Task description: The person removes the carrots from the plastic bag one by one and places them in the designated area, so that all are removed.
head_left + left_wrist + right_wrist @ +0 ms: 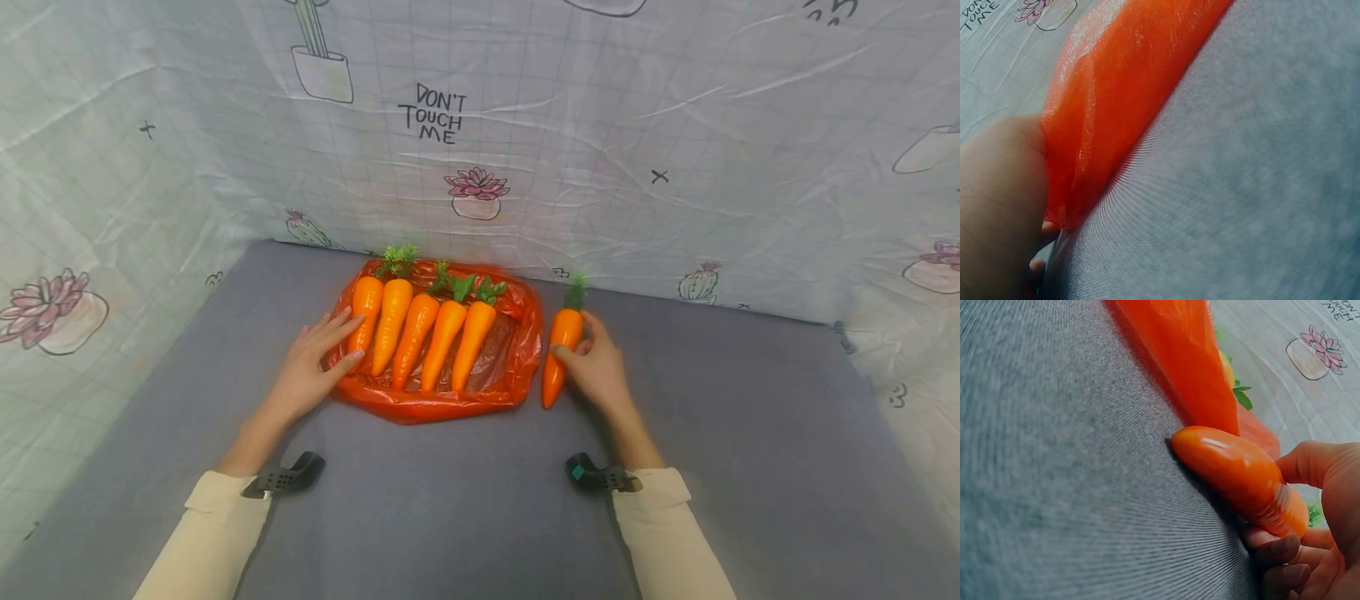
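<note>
In the head view my right hand grips a toy carrot between thumb and fingers, just right of a red plastic bag. This carrot has a feathery green top and lies tilted, its tip toward me; the right wrist view shows the tip close over the grey cloth. Several more carrots lie side by side in the spread-open bag, leafy tops pointing away. My left hand rests at the bag's left edge, fairly straight fingers over the rim and against the leftmost carrot.
Grey cloth covers the table. Behind and at both sides hangs a pale sheet printed with potted plants and lettering. Dark wrist-worn devices sit on both forearms, below beige sleeves.
</note>
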